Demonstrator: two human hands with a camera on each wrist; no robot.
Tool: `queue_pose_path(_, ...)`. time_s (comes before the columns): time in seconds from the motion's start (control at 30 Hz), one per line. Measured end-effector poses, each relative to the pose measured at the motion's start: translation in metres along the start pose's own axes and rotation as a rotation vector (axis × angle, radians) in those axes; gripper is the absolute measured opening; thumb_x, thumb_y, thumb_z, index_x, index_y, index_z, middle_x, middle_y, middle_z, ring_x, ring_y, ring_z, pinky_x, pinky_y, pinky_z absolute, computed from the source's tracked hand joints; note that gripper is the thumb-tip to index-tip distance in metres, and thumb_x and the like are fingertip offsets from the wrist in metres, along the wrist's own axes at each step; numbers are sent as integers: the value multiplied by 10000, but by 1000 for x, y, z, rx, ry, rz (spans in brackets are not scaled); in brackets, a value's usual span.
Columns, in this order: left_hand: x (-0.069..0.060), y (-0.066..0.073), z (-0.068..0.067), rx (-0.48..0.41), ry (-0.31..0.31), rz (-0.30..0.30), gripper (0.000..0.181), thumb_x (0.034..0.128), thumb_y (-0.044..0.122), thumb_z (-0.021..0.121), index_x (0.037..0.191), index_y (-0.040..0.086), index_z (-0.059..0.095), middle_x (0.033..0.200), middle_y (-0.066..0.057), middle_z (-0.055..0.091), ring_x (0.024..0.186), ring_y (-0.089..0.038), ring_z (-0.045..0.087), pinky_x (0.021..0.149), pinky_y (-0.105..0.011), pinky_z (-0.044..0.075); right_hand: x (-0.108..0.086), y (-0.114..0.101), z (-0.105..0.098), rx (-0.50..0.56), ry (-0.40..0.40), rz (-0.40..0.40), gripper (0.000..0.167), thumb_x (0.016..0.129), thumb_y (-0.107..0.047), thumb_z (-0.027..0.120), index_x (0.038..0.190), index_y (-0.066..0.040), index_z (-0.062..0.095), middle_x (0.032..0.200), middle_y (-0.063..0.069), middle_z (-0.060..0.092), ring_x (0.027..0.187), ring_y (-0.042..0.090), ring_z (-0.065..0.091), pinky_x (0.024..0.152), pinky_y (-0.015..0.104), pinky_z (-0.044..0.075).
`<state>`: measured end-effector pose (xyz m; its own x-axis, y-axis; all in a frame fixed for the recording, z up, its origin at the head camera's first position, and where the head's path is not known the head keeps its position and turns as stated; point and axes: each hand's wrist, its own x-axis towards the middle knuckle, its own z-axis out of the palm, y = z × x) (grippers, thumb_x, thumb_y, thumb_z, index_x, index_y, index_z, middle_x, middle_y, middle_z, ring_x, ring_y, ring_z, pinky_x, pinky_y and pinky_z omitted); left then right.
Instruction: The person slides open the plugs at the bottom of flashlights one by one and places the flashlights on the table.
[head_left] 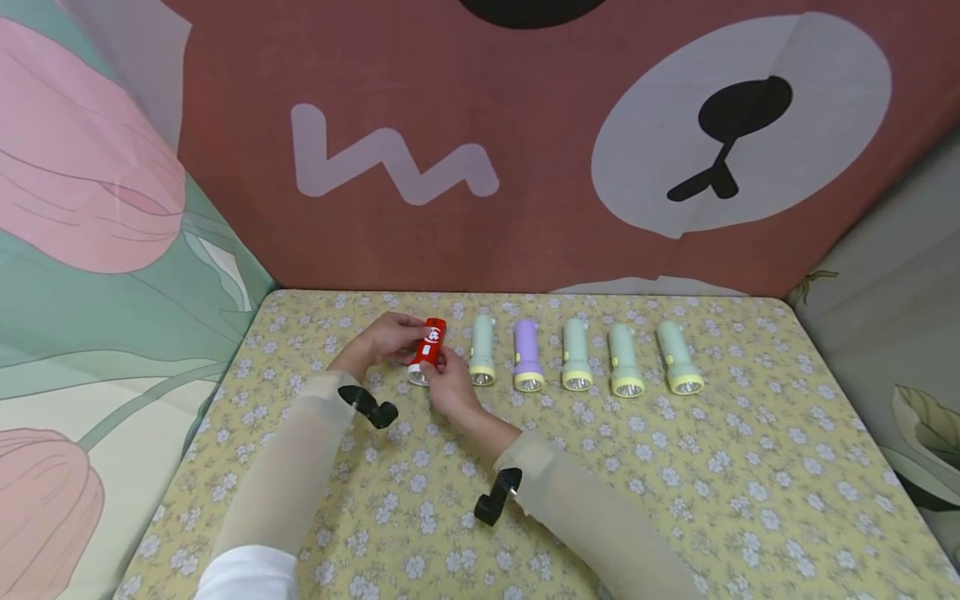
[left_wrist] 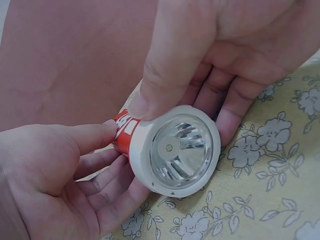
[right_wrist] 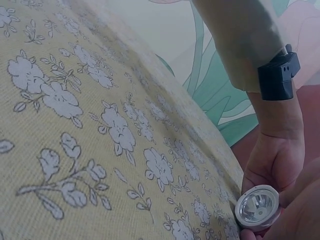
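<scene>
A red flashlight [head_left: 431, 340] with a white head lies at the left end of a row of flashlights, its lens toward the person. The left hand [head_left: 386, 337] grips its body from the left, thumb on top. From the right, the right hand [head_left: 452, 385] holds it near the head, its thumb pressing on top beside a small white patch. In the left wrist view the clear lens and silver reflector of the red flashlight [left_wrist: 180, 150] face the camera, and fingers of both hands wrap its sides. The right wrist view shows its round white head [right_wrist: 257, 206] close to the tablecloth.
Right of the hands stretch a pale green flashlight [head_left: 483, 346], a purple flashlight [head_left: 528, 354] and several more green ones, all with yellow heads facing the person. They lie on a yellow floral tablecloth [head_left: 420, 508]. A reddish-brown cartoon backdrop [head_left: 525, 242] rises behind the table.
</scene>
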<state>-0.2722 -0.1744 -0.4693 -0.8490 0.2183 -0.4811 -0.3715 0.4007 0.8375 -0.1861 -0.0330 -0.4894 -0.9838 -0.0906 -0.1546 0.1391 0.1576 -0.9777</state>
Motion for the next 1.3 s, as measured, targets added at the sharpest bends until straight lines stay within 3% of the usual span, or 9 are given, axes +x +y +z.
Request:
queue_pose_path(0.3, -2, -1, -5, 38, 16, -24, 480, 1046, 247, 610, 1440, -16, 532, 1379, -230, 597, 1223, -340, 623, 819, -352, 610, 0, 2, 4, 10, 34, 25, 396, 1028, -94, 610, 1382, 69, 539, 1178, 159, 652, 1003, 205, 615, 856, 296, 537)
queue_pose_path(0.73, -5, -4, -7, -2, -45, -1, 502, 1052, 234, 598, 1472, -21, 494, 1384, -230, 596, 1197, -322, 639, 868, -375, 600, -4, 0, 3, 14, 29, 52, 422, 1019, -90, 623, 1405, 47, 519, 1212, 145, 628, 1076, 238, 603, 924, 350, 536)
queue_pose_path(1.0, -6, -4, -10, -36, -36, -1, 519, 1047, 216, 607, 1493, -6, 463, 1409, -242, 568, 1230, -359, 615, 900, -425, 594, -6, -4, 2, 29, 26, 52, 425, 1008, -79, 636, 1396, 46, 519, 1242, 166, 618, 1128, 273, 601, 956, 370, 536)
queue_pose_path(1.3, -12, -4, -11, -51, -25, 64, 497, 1052, 186, 591, 1485, -22, 460, 1415, -270, 545, 1247, -397, 592, 904, -453, 591, -7, -5, 1, 82, 31, 43, 453, 977, -26, 659, 1394, 53, 502, 1265, 183, 605, 1133, 281, 603, 964, 355, 538)
